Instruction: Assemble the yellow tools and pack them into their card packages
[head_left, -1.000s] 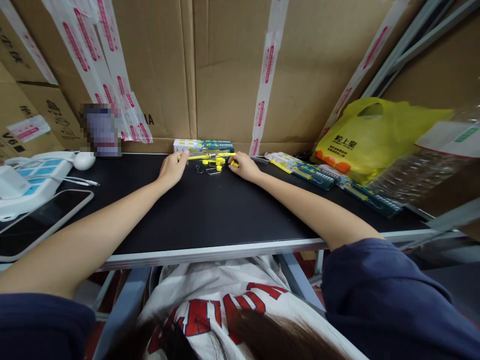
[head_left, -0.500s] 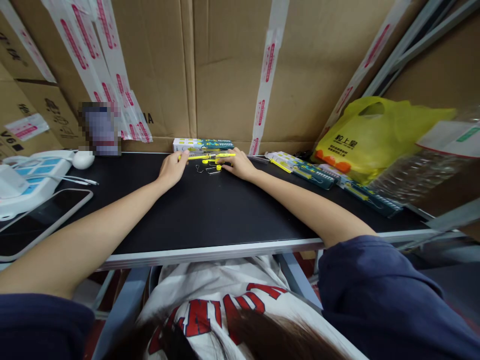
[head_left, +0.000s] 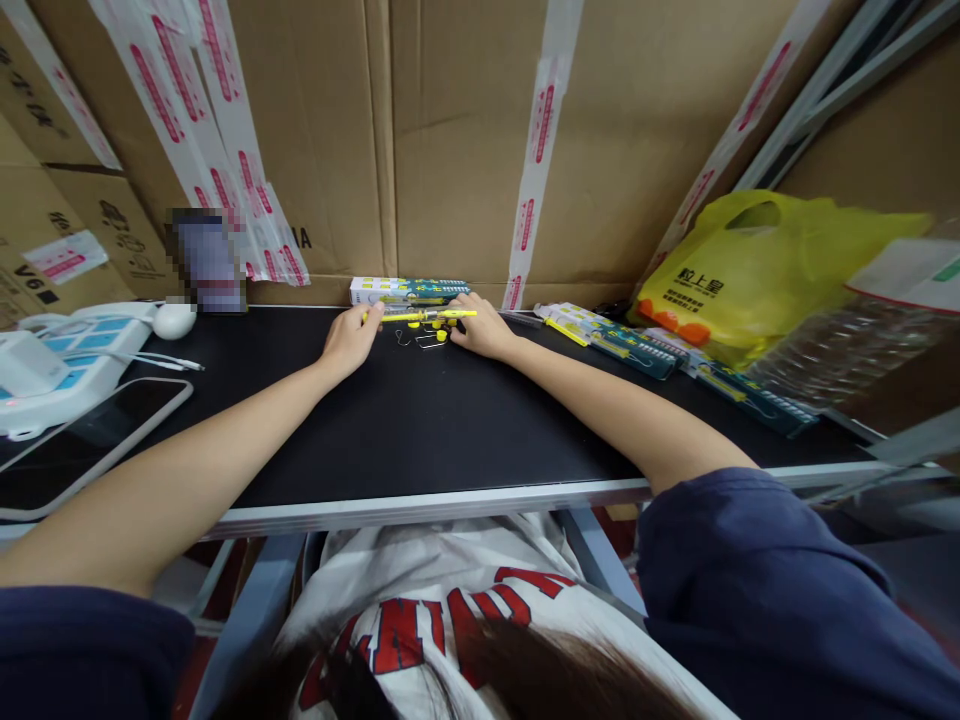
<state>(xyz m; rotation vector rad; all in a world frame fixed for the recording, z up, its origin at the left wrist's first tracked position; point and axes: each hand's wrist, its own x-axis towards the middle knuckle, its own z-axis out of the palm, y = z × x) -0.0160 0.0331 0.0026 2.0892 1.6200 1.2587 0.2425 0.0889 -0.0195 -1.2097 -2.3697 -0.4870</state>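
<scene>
The left hand [head_left: 351, 340] clasps a yellow rod [head_left: 405, 317] while the right hand [head_left: 484, 329] has shifted inward, seemingly bringing small yellow pieces [head_left: 442, 336] within reach, its grip unclear.

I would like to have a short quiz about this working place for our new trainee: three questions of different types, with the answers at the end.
1. What does the left hand hold?
A) a charging cable
B) a yellow stick
C) a plastic bottle

2. True or false: the yellow bag is on the right side of the scene.

3. Fill in the colour: small yellow pieces lie on a ____ table.

Key: 1. B; 2. True; 3. black
</scene>
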